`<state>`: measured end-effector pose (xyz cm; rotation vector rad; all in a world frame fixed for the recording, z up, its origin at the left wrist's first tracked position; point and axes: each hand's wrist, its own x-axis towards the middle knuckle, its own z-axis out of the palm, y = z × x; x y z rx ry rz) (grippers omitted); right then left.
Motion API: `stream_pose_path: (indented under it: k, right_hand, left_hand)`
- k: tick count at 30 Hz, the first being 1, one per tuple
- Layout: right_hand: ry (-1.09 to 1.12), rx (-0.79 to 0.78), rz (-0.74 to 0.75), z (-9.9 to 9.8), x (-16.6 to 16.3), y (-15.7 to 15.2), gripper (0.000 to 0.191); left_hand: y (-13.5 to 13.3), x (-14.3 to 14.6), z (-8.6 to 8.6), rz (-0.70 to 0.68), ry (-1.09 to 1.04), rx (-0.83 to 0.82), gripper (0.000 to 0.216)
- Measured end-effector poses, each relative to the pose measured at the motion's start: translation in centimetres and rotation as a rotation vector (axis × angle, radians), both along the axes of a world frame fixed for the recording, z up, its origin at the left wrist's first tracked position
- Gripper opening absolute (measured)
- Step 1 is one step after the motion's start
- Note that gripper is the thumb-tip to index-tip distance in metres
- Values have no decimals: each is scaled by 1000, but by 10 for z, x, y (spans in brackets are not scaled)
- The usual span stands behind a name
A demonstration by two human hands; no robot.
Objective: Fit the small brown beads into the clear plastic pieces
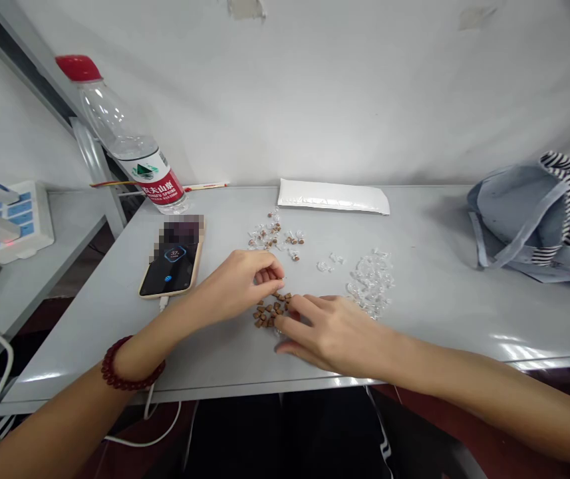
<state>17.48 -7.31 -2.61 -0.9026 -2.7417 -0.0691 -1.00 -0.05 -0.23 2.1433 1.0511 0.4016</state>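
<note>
A small heap of brown pieces (271, 311) lies near the front of the grey table (439, 313). My left hand (239, 283) hovers just above and left of the heap, fingers pinched together on something I cannot make out. My right hand (332, 332) rests on the table right of the heap, its fingertips curled onto the brown pieces. Right of it lies a pile of clear plastic pieces (372, 283). Further back sits a scatter of clear pieces with brown inserts (277, 236).
A phone (169, 263) on a charging cable lies at the left. Behind it leans a water bottle (125, 143) with a red cap. A white pouch (333, 197) lies by the wall, folded clothing (539, 219) at the right, a power strip (12, 223) on the left bench.
</note>
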Motion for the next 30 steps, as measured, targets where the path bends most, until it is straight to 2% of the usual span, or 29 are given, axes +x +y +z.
stream_pose_path:
  k: [5, 12, 15, 19, 22, 26, 30]
  right_hand:
    - [53, 19, -61, -6, 1, 7, 32]
    - [181, -143, -75, -5, 6, 14, 24]
    - [422, -368, -149, 6, 13, 17, 16]
    - [870, -792, -350, 24, 23, 24, 13]
    - [1056, -1038, -354, 26, 27, 29, 17]
    - [1174, -1219, -277, 21, 28, 35, 13]
    - [1196, -1291, -254, 19, 28, 37, 6]
  left_hand:
    - [-1, -2, 3, -2, 3, 22, 12]
    - [-2, -5, 9, -2, -10, 15, 13]
    - [-3, -5, 11, 3, -43, -30, 11]
    - [-7, -2, 12, -11, -203, -154, 12]
    - [-11, 3, 10, -11, -375, -162, 12]
    - [-15, 8, 5, 22, -505, -87, 6]
    - [-16, 8, 4, 23, -511, -60, 4]
